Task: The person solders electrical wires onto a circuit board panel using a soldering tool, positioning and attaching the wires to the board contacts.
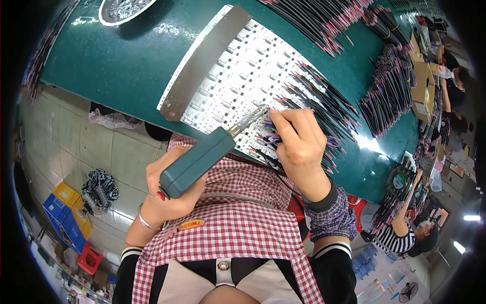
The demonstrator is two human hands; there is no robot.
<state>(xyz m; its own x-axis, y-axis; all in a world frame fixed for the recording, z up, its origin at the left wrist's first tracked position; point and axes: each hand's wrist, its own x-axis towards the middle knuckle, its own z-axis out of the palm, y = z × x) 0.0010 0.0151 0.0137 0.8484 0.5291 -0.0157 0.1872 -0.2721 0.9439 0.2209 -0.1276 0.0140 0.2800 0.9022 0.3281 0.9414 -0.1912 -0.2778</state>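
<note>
Teal plastic handle of the soldering iron (pixel 202 161) sits in my left hand (pixel 169 195), fingers wrapped shut around its butt end; the metal shaft runs up and to the right, its tip over the near edge of the white panel of circuit strips (pixel 238 76); whether the tip touches a pad I cannot tell. My right hand (pixel 299 144) is closed in a pinch, thumb and forefinger on a thin wire (pixel 268 126) just beside the iron's tip; the remaining fingers curl over a fan of black wires with red and blue ends (pixel 324 109) lying across the panel's right part.

The panel lies on the dark green tabletop (pixel 116 61), tilted diagonally in view; a grey metal bar (pixel 205 61) lies along its left edge. Further bundles of similar wires (pixel 390 91) lie on the tabletop toward the right, well apart from my hands; a white-rimmed dish (pixel 121 10) sits at the far left edge. Red-checked apron (pixel 238 218) below; a silver bangle (pixel 144 220) on my left wrist; another person in a striped top (pixel 397 238) at lower right; blue and yellow crates (pixel 66 213) on the floor to the left.
</note>
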